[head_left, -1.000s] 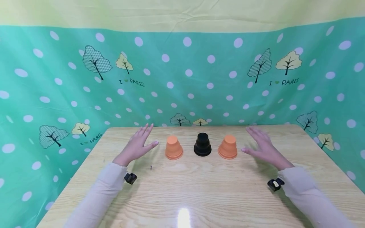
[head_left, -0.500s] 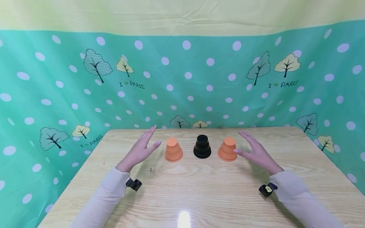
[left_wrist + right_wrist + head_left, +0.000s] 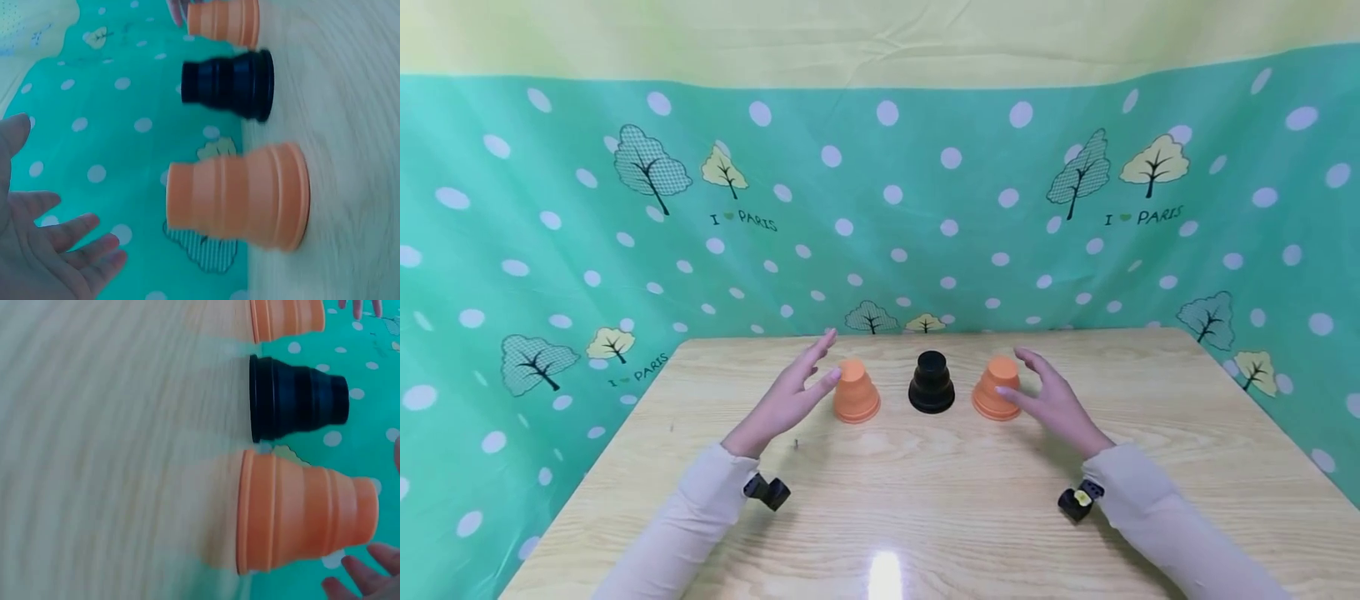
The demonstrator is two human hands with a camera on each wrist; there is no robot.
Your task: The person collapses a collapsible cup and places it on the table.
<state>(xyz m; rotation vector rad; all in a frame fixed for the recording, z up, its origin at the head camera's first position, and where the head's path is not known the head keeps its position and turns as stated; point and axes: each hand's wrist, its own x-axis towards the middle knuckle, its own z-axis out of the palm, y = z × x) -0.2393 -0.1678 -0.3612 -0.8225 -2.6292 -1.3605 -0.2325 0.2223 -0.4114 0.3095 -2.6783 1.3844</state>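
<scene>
Both hands [image 3: 786, 399] [image 3: 1057, 401] flank two orange cups [image 3: 857, 397] [image 3: 992, 405], contact hard to judge, with a black cup [image 3: 932, 383] between.

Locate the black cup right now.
In the head view, the black cup stands just right of centre on the table, between the left orange cup and right orange cup.

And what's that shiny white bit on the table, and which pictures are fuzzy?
Head view: a white glare patch on the table, probably reflected light, and the black cup looks fairly crisp; left wrist view: soft, with the near orange cup blurry-edged; right wrist view: also soft, the wood grain smeared.
</scene>
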